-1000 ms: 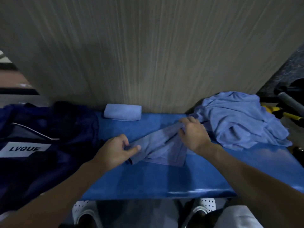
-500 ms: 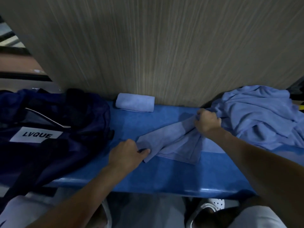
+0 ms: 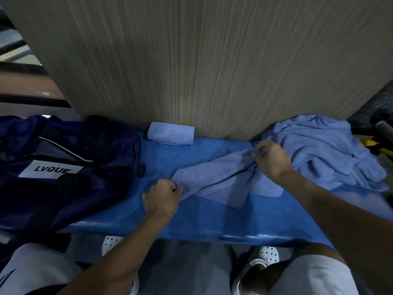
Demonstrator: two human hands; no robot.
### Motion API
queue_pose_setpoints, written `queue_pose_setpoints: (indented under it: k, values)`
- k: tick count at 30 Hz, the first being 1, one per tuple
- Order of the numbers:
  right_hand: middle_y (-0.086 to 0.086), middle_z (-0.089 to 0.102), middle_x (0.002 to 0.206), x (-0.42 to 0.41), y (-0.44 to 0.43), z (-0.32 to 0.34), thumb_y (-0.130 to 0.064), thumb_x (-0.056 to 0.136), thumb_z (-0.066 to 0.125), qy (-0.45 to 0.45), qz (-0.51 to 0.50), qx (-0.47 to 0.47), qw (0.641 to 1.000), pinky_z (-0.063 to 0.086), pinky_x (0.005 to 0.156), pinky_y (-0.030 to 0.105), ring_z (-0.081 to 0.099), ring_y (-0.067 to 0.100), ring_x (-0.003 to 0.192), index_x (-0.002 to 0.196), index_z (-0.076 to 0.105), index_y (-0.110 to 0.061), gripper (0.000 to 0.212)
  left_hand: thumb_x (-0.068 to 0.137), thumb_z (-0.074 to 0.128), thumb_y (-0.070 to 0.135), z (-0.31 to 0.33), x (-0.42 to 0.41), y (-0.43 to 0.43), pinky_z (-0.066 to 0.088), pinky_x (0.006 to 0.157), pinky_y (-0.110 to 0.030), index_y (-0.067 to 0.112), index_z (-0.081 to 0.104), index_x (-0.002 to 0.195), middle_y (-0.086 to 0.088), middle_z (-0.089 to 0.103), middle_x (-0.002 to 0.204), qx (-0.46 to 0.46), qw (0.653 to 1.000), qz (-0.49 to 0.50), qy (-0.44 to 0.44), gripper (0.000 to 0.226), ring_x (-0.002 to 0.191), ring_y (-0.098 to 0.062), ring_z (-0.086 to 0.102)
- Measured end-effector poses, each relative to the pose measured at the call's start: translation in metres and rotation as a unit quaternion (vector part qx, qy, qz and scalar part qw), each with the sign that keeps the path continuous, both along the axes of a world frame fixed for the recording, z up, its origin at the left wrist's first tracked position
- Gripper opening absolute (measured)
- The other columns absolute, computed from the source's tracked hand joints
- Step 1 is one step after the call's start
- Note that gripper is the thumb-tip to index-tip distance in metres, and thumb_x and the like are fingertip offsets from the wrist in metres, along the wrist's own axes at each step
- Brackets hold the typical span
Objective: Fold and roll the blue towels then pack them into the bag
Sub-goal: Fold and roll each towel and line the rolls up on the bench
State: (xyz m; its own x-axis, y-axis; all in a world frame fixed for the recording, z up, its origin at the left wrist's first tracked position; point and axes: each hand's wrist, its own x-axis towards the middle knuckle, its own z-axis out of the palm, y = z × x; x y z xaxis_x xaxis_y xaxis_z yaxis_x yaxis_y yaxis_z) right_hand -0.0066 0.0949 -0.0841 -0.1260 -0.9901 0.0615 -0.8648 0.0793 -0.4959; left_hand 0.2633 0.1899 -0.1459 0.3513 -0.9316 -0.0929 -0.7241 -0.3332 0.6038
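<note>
A blue towel (image 3: 219,182) lies stretched between both hands on the blue bench (image 3: 212,218). The left hand (image 3: 162,199) pinches its near-left corner with curled fingers; the right hand (image 3: 271,159) grips its far-right end. Beyond the left hand, a rolled towel (image 3: 171,133) sits against the wood-grain panel (image 3: 202,60). Left of that hand lies the navy bag (image 3: 63,167); just right of the right hand, a heap of towels (image 3: 323,147).

On the bench (image 3: 191,222) I list: bag (image 3: 70,167) at left; rolled towel (image 3: 170,133) behind, touching the panel (image 3: 202,71); loose towel (image 3: 214,179) in the middle; towel pile (image 3: 325,150) at right.
</note>
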Motion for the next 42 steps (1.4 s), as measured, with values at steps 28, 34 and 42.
queue_pose_setpoints:
  k: [28,34,42]
  values:
    - [0.006,0.063,0.077,-0.050,0.094,0.185,-0.010,0.091,0.066,-0.390,-0.004,-0.142,0.910,0.049,0.075,0.039,0.055,0.020,0.079,0.081,0.067,-0.013,0.010,0.091,0.065,0.013,0.249,0.023,-0.006,0.048,0.070,-0.024,0.024,0.070,0.090,0.004,0.067,0.085,-0.287,0.906,-0.046,0.307,0.012,0.077,-0.009,0.058]
    - [0.002,0.068,0.090,-0.060,0.100,0.190,-0.003,0.087,0.068,-0.428,0.036,-0.106,0.897,0.050,0.078,0.025,0.062,0.013,0.086,0.112,0.066,-0.008,0.025,0.086,0.065,-0.005,0.252,0.025,0.006,0.047,0.076,-0.010,0.012,0.065,0.115,0.001,0.068,0.096,-0.254,0.908,-0.104,0.317,0.034,0.086,-0.001,0.062]
    - [0.003,0.059,0.067,-0.054,0.110,0.192,-0.004,0.093,0.061,-0.298,0.055,-0.139,0.943,0.050,0.062,0.025,0.054,-0.001,0.054,0.080,0.060,-0.014,0.017,0.087,0.068,0.002,0.252,0.037,0.009,0.044,0.065,-0.009,0.007,0.068,0.110,-0.007,0.069,0.090,-0.255,0.920,-0.089,0.285,0.023,0.075,-0.005,0.060]
